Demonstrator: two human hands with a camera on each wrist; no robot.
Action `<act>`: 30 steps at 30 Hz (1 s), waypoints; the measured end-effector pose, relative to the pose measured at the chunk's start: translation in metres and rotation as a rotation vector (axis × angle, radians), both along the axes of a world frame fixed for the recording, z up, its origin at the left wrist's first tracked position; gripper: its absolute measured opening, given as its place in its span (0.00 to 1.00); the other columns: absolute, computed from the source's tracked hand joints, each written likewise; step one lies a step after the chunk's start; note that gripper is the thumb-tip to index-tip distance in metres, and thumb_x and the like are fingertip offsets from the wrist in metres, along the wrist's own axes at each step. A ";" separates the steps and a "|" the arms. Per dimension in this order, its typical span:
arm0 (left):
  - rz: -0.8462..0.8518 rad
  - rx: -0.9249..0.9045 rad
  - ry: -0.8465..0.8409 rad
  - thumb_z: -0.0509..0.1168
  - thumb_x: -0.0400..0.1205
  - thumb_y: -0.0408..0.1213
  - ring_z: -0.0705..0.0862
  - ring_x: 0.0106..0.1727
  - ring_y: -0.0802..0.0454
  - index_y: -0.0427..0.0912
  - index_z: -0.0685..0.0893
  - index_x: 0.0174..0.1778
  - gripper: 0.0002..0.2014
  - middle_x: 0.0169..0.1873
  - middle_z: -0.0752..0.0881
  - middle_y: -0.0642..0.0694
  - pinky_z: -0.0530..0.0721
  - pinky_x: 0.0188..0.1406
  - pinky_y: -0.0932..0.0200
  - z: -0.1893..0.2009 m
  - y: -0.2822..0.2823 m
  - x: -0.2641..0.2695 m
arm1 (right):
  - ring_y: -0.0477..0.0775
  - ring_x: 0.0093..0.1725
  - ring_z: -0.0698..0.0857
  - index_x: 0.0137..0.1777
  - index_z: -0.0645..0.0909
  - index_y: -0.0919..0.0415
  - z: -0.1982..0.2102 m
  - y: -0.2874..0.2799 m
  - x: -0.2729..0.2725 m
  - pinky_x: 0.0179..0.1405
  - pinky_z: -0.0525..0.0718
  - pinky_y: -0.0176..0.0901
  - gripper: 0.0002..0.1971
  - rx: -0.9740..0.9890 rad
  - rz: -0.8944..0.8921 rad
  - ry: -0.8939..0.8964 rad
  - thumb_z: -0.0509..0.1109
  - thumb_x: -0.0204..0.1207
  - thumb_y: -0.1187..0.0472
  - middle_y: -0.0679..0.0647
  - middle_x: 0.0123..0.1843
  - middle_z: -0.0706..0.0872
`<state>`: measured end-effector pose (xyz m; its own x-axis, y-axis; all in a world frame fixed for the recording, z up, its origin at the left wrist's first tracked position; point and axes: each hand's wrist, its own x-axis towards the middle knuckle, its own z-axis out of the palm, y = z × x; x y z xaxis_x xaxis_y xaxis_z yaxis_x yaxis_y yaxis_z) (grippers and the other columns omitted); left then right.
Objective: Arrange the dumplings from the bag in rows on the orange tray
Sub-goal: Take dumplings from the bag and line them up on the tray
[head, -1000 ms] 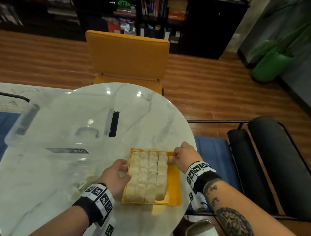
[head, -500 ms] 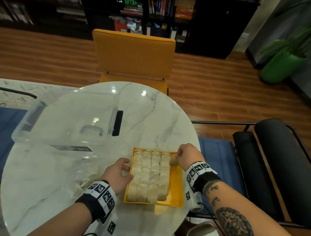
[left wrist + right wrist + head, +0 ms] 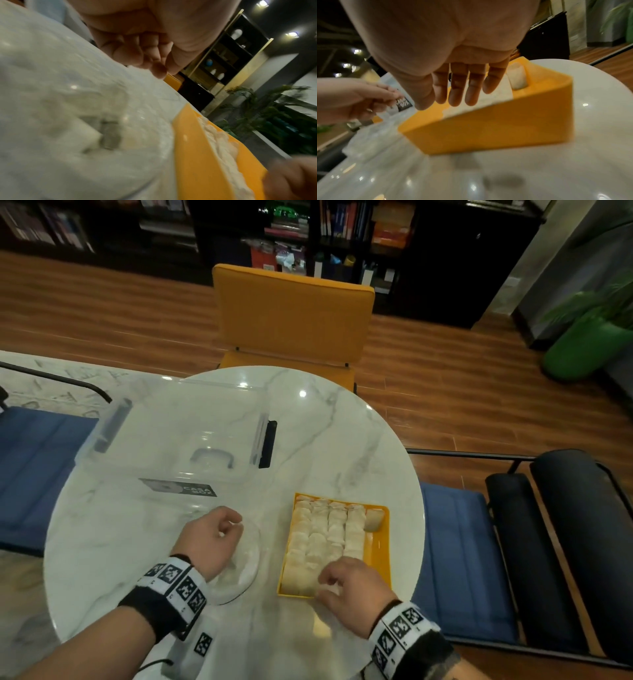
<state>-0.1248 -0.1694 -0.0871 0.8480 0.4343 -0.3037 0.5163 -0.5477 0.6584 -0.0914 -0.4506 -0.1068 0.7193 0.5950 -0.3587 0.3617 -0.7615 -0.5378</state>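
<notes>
Pale soft dumplings (image 3: pixel 325 537), orange plastic tray (image 3: pixel 378 556): light, squashable; pinch sides gently. Left hand (image 3: pixel 209 542) grasps clear plastic bag (image 3: pixel 245 563); right hand (image 3: pixel 352 587) relaxed, empty.

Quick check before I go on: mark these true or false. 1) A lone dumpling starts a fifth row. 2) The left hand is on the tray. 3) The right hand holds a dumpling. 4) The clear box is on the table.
1) True: one dumpling lies alone at the far right corner of the orange tray.
2) False: the left hand is at the bag, beside the tray.
3) False: the right hand is open, fingers empty.
4) True: the clear box sits on the table.
</notes>
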 end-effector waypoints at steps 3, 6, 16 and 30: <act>0.141 0.146 0.062 0.70 0.78 0.43 0.83 0.47 0.47 0.48 0.82 0.51 0.08 0.44 0.84 0.48 0.79 0.50 0.54 -0.004 0.039 -0.017 | 0.49 0.60 0.80 0.58 0.84 0.46 -0.015 -0.001 -0.015 0.62 0.78 0.45 0.13 -0.061 0.011 -0.017 0.64 0.80 0.44 0.44 0.57 0.83; 0.278 0.284 0.235 0.79 0.68 0.53 0.77 0.63 0.35 0.41 0.76 0.64 0.33 0.61 0.79 0.36 0.76 0.66 0.44 -0.017 0.062 -0.034 | 0.49 0.59 0.80 0.56 0.85 0.48 -0.023 -0.004 -0.021 0.61 0.78 0.42 0.13 -0.050 -0.017 0.002 0.63 0.81 0.45 0.45 0.56 0.84; 0.185 -0.031 0.371 0.60 0.83 0.30 0.82 0.59 0.38 0.33 0.74 0.70 0.18 0.60 0.83 0.35 0.79 0.55 0.53 -0.025 0.046 -0.030 | 0.44 0.56 0.80 0.47 0.79 0.38 -0.025 -0.003 -0.023 0.61 0.78 0.38 0.03 -0.048 -0.079 0.045 0.65 0.82 0.49 0.39 0.53 0.83; -0.065 0.404 -0.220 0.74 0.72 0.36 0.72 0.58 0.45 0.46 0.78 0.55 0.18 0.57 0.74 0.47 0.78 0.61 0.43 -0.006 0.039 -0.037 | 0.45 0.55 0.81 0.56 0.84 0.45 -0.025 0.001 -0.016 0.61 0.79 0.42 0.09 -0.077 -0.096 0.053 0.64 0.82 0.47 0.39 0.53 0.83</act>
